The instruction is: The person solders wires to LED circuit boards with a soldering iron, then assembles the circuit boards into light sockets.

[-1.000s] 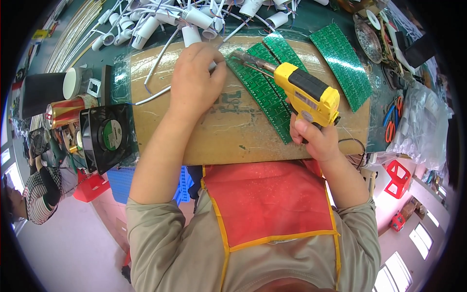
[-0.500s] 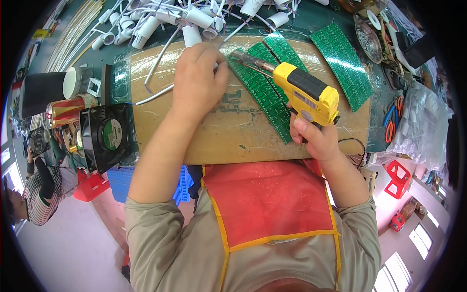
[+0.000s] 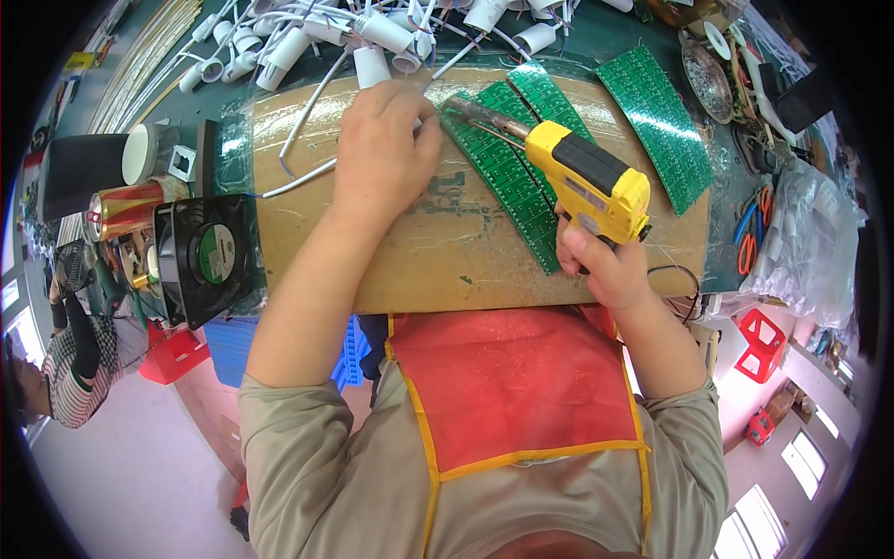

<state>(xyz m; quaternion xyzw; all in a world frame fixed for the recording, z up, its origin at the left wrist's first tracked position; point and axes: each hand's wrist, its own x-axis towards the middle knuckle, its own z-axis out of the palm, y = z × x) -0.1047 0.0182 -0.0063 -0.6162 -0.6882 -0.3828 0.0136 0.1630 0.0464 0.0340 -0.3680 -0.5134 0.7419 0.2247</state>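
Observation:
My right hand [image 3: 603, 264] is wrapped round the grip of a yellow and black soldering gun [image 3: 589, 177]. Its metal barrel points left over the green circuit boards [image 3: 514, 177], with the tip close to the fingers of my left hand [image 3: 385, 154]. That hand is closed and rests at the far part of the brown work board, left of the circuit boards. Its back hides most of what the fingers pinch. A white cable [image 3: 303, 179] runs in under the palm from the left. Just beyond the knuckles stands a white cylindrical holder [image 3: 371, 67].
White holders with cables [image 3: 289, 56] lie heaped along the far side. Another green board [image 3: 656, 126] is at the right. A black fan [image 3: 202, 261] and a can [image 3: 130, 212] stand left; pliers [image 3: 750, 233] and plastic bags [image 3: 803, 247] lie right. Another person [image 3: 74, 373] is at far left.
Both hands and the soldering gun keep practically the same pose. The whole picture has shifted very slightly. The other person's head and arm at far left have moved a little.

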